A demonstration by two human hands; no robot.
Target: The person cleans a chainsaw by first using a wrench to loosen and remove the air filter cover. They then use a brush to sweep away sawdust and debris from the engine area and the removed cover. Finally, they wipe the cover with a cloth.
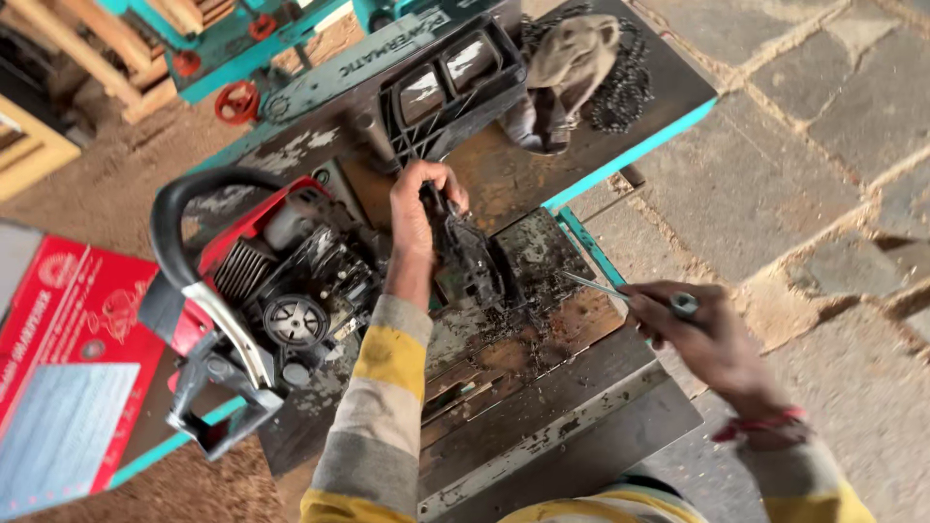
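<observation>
**A:** Your left fingers [438,184] were curled tight around the top edge of the black side cover [472,263], holding it upright on the worn metal bench [542,426], just right of the red chainsaw body [276,276]. The fingers of your right hand [699,334] were closed in a fist around the handle of the thin tool [599,287], its tip aimed back toward the cover.

**B:** What looked risky to you?

**A:** The cover stood on one edge, with only your left hand [418,208] steadying it. I'd judge that a hard push from the tool could have tipped it into the chainsaw body or made the tip skid toward your left wrist. Grime and chips lay right of the chainsaw body, under the cover, so its footing seemed poor.

**B:** And the arms?

**A:** Your left forearm ran straight up beside the chainsaw body, wrist bent over the cover. Your right arm came in from farther right of the chainsaw body, hand well apart from the cover, knuckles up. The loose saw chain [625,82] lay beyond the chainsaw body, out of reach.
</observation>
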